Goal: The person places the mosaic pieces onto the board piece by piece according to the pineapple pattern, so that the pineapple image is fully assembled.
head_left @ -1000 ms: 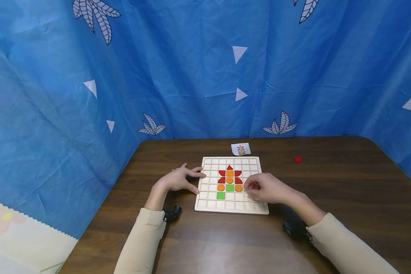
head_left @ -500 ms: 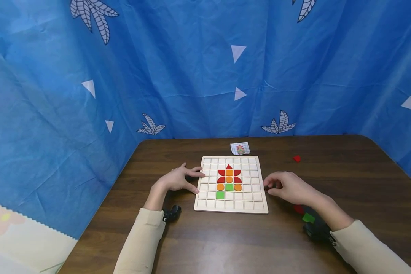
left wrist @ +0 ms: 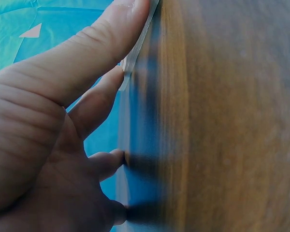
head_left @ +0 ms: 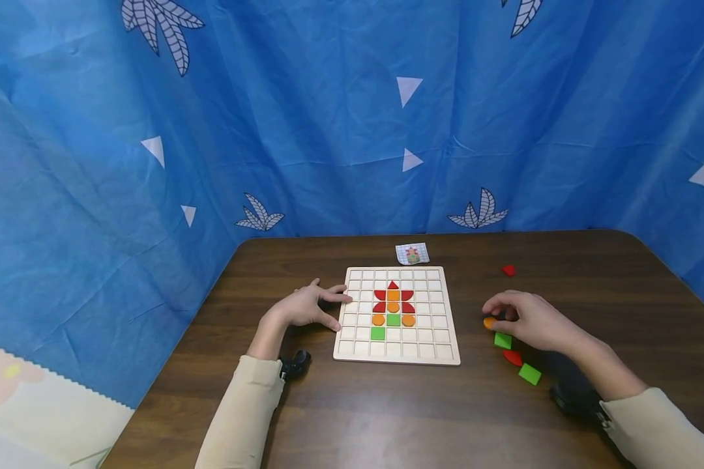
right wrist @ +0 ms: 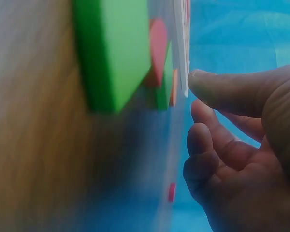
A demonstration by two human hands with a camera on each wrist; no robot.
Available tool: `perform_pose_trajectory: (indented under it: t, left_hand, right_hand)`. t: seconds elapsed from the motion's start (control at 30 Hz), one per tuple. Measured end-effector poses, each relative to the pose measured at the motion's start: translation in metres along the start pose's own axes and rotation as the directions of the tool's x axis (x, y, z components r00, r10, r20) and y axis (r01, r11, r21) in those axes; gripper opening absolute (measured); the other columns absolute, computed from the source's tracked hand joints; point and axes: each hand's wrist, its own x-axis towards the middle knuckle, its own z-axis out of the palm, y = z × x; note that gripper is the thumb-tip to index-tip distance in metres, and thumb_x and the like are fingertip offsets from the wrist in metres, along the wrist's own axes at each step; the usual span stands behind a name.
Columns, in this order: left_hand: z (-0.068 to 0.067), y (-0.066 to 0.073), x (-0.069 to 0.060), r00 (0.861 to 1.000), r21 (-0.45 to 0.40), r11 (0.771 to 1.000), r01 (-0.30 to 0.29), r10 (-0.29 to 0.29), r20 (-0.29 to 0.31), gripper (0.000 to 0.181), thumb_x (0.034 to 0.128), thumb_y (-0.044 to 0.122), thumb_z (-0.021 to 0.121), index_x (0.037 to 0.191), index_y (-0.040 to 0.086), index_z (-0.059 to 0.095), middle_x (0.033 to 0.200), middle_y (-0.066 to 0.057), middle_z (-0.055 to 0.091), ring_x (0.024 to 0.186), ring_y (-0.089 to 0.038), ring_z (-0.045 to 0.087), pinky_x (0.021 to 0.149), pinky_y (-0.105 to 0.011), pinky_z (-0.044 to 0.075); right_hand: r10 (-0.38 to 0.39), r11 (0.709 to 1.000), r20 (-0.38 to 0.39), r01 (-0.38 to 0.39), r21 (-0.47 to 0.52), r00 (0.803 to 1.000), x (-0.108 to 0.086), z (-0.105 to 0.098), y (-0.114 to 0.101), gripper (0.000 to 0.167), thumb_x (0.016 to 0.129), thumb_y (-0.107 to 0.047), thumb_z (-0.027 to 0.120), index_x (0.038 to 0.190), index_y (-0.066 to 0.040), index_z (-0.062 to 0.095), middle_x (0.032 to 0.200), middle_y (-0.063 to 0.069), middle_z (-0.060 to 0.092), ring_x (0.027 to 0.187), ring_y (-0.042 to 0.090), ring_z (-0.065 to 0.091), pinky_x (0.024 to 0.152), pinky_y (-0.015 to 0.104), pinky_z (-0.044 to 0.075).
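A pale wooden grid board lies mid-table, with red, orange and green pieces set in its squares. At its left edge rests my left hand, the thumb and fingertips touching the board and the fingers extended. My right hand hovers right of the board over an orange round piece, which its fingers partly cover. In the right wrist view the thumb and bent fingers are apart, with nothing between them. Below that hand lie a green square, a red curved piece and another green square.
A small pattern card lies behind the board. Farther back on the right is a single red piece. The brown wooden table meets a blue curtain at the back and left.
My right hand has moved from the board's right side out over the loose pieces at the right, uncovering several of them. The left hand has stayed at the board's edge.
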Motion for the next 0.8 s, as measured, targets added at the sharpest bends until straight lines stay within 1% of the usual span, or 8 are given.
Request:
perform_pose_trajectory:
  t: [0.13,0.23,0.33,0.4,0.57,0.7,0.8]
  left_hand:
    - [0.001,-0.001,0.000,1.000,0.011,1.000,-0.009,0.009,-0.007,0.065,0.0774,0.042,0.089,0.137,0.047,0.064,0.164,0.014,0.040,0.162,-0.037,-0.002,0.120,-0.077,0.010]
    - [0.001,-0.002,0.001,1.000,0.014,1.000,-0.012,0.012,-0.009,0.065,0.0772,0.042,0.089,0.137,0.047,0.064,0.163,0.014,0.040,0.162,-0.037,-0.002,0.120,-0.077,0.009]
    - [0.001,-0.002,0.001,1.000,0.013,1.000,-0.013,0.013,-0.010,0.065,0.0770,0.043,0.089,0.136,0.047,0.064,0.163,0.015,0.040,0.162,-0.037,-0.002,0.120,-0.077,0.008]
    - [0.001,-0.002,0.001,1.000,0.013,1.000,-0.012,0.012,-0.011,0.065,0.0770,0.042,0.089,0.136,0.048,0.064,0.163,0.015,0.040,0.162,-0.037,-0.002,0.120,-0.077,0.007]
    - [0.001,-0.003,0.002,1.000,0.013,1.000,-0.009,0.010,-0.011,0.064,0.0772,0.042,0.089,0.136,0.047,0.064,0.163,0.015,0.040,0.162,-0.037,-0.002,0.120,-0.077,0.008]
    - [0.002,-0.002,0.002,1.000,0.012,1.000,-0.005,0.005,-0.014,0.064,0.0771,0.043,0.089,0.136,0.048,0.064,0.163,0.015,0.041,0.162,-0.037,-0.002,0.119,-0.078,0.008]
    - [0.003,-0.001,0.001,1.000,0.012,1.000,0.002,-0.002,-0.015,0.064,0.0772,0.044,0.088,0.136,0.049,0.064,0.163,0.015,0.040,0.162,-0.036,-0.002,0.119,-0.078,0.009]
  right_hand:
    - [-0.011,1.000,0.004,0.011,-0.012,1.000,-0.002,-0.003,0.007,0.026,0.091,-0.001,0.073,0.114,-0.013,0.074,0.102,0.002,0.067,0.076,0.014,0.050,0.060,0.024,0.044]
    - [-0.027,1.000,0.050,0.027,-0.011,0.998,-0.003,-0.005,0.011,0.033,0.093,0.001,0.070,0.120,-0.016,0.073,0.107,0.002,0.065,0.075,0.014,0.047,0.060,0.024,0.042]
    - [-0.036,0.999,0.103,0.037,-0.005,0.994,-0.003,-0.007,0.013,0.037,0.093,-0.001,0.070,0.126,-0.018,0.073,0.108,0.002,0.063,0.076,0.013,0.046,0.060,0.024,0.041]
    - [-0.039,0.999,0.121,0.039,0.005,0.992,-0.002,-0.007,0.014,0.037,0.093,-0.003,0.071,0.127,-0.017,0.072,0.109,0.002,0.062,0.077,0.014,0.047,0.061,0.024,0.042]
    - [-0.036,0.999,0.123,0.038,-0.011,0.992,0.000,-0.006,0.015,0.031,0.094,-0.007,0.073,0.123,-0.018,0.074,0.106,0.001,0.062,0.081,0.015,0.049,0.064,0.024,0.044]
    - [-0.031,0.998,0.116,0.037,-0.048,0.993,0.000,-0.003,0.016,0.025,0.095,-0.010,0.073,0.118,-0.018,0.072,0.106,0.000,0.062,0.089,0.016,0.054,0.075,0.029,0.051]
    - [-0.041,0.996,0.111,0.049,-0.071,0.993,-0.001,-0.001,0.015,0.022,0.095,-0.011,0.073,0.116,-0.016,0.071,0.105,-0.001,0.061,0.093,0.016,0.055,0.080,0.033,0.053]
